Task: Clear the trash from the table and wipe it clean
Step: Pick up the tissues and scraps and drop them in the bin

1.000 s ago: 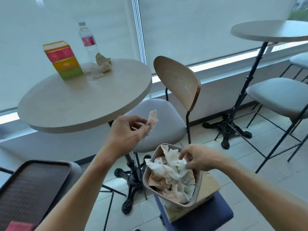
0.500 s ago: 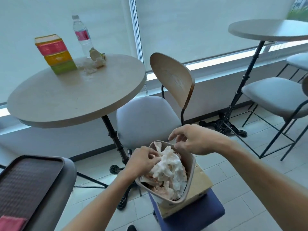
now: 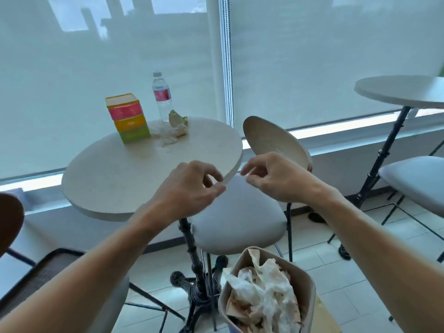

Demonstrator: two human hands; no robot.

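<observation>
A round beige table carries crumpled tissues and a wrapper at its far side, beside a water bottle and a stack of coloured boxes. Both my hands hover empty at the table's near right edge. My left hand has its fingers loosely curled. My right hand is close beside it, fingers bent and apart. Below them a tan bin is full of crumpled white tissues.
A grey-seated chair with a wooden back stands right of the table, above the bin. A dark tray lies on a seat at lower left. A second table and chair stand to the right.
My left hand dropped its tissue into the bin. Both hands then rose from the bin to the table's edge, and my view tilted up.
</observation>
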